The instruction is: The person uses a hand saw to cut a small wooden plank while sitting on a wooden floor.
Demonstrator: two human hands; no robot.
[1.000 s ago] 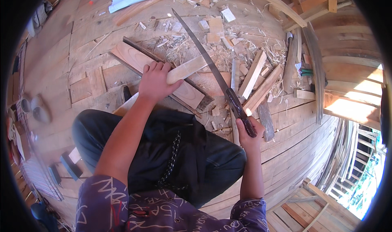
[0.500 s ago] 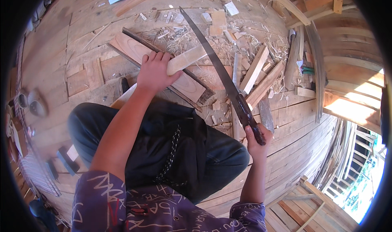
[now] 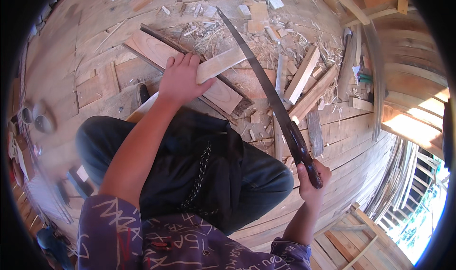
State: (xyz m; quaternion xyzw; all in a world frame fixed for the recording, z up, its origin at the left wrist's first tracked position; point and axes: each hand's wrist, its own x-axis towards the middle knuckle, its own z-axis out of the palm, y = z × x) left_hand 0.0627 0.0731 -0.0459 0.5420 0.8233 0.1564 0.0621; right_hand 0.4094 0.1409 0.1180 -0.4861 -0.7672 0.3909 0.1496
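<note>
My left hand (image 3: 183, 80) is closed around a pale squared strip of wood (image 3: 222, 64), pressing it down over a wide plank (image 3: 154, 49) with dark, rough edges. My right hand (image 3: 313, 180) grips the dark handle of a long, slightly curved handsaw (image 3: 266, 87), out to the right of my knee. The blade slants up and to the left, crossing the far end of the strip. I cannot tell how deep the blade sits in the wood.
Offcuts and shavings (image 3: 213, 42) litter the floorboards beyond the plank. Two squared timbers (image 3: 303, 75) lie right of the blade, near a grey board (image 3: 315, 132). My folded legs (image 3: 190, 151) are close below the work. Slatted woodwork (image 3: 413, 84) rises at far right.
My right hand has drawn the saw back toward the lower right. My left hand stays closed on the wood strip; the whole view has shifted slightly.
</note>
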